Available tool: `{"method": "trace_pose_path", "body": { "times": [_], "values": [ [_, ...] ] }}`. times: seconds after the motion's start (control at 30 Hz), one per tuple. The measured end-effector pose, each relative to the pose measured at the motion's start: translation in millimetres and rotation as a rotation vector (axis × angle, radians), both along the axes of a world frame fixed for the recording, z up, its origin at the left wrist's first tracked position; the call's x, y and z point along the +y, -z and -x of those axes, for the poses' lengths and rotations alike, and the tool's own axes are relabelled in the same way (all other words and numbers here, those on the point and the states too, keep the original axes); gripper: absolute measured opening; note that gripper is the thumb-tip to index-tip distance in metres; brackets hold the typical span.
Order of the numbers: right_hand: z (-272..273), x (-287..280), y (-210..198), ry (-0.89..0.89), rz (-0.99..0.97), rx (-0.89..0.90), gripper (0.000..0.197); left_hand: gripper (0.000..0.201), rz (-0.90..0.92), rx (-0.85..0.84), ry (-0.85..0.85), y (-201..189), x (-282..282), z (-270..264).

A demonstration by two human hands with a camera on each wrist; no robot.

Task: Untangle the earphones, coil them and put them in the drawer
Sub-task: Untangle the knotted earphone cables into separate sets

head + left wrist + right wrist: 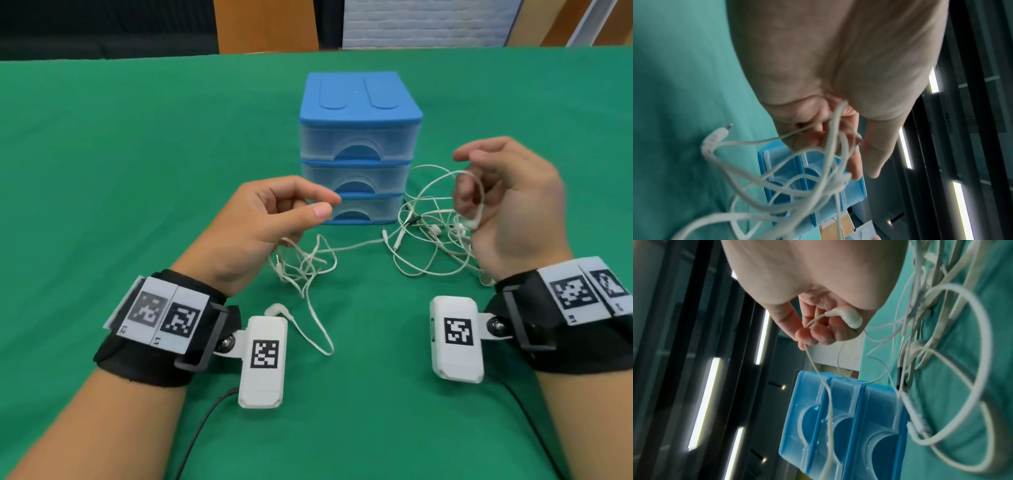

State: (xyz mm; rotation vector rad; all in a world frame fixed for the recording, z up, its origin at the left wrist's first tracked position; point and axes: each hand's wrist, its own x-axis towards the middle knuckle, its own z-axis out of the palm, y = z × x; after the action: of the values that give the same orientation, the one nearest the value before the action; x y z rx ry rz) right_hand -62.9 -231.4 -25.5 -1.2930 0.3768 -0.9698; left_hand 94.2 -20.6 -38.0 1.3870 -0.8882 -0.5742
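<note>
White earphone cables lie tangled on the green cloth in two clumps, the left clump (306, 265) and the right clump (430, 236), joined by one strand. My left hand (325, 205) hovers over the left clump. Its lower fingers curl round several strands (835, 129), with a jack plug (718, 135) dangling free. My right hand (467, 181) is raised beside the blue three-drawer unit (359, 147). It pinches a cable loop, and an earbud (851, 318) rests against its palm. All three drawers are closed.
Another earbud (274, 310) and its loop lie by my left wrist camera (262, 359). The right wrist camera (457, 337) hangs over the cloth (102, 171). Black leads run to the near edge. A wooden panel (265, 24) stands beyond the far edge.
</note>
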Motion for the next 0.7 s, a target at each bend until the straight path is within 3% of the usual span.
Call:
{"method": "trace_pose_path", "body": {
  "times": [0.2,0.37,0.47,0.53,0.6,0.7],
  "values": [
    [-11.3,15.9,4.6,-0.146,0.402,0.353,0.027,0.025,0.066,0.003,0.053,-2.2,-2.1,4.5],
    [-15.5,25.6,7.0,-0.318,0.512,0.365,0.027,0.032,-0.307,-0.092,0.096,1.7,-0.8,3.4],
    [-15.7,30.7,8.9,-0.532,0.608,0.528,0.022,0.032,-0.364,-0.100,0.107,4.1,-0.2,2.2],
    [-15.9,31.7,12.8,-0.625,0.685,0.686,0.034,0.030,-0.326,-0.082,0.082,4.6,-1.6,3.1],
    [-16.6,32.2,13.4,-0.634,0.695,0.729,0.045,0.028,-0.209,-0.066,0.031,3.4,-3.3,3.9],
    [-17.6,34.3,11.4,-0.602,0.704,0.637,0.024,0.027,-0.007,0.033,0.038,-1.7,-5.2,7.9]
  ]
}}
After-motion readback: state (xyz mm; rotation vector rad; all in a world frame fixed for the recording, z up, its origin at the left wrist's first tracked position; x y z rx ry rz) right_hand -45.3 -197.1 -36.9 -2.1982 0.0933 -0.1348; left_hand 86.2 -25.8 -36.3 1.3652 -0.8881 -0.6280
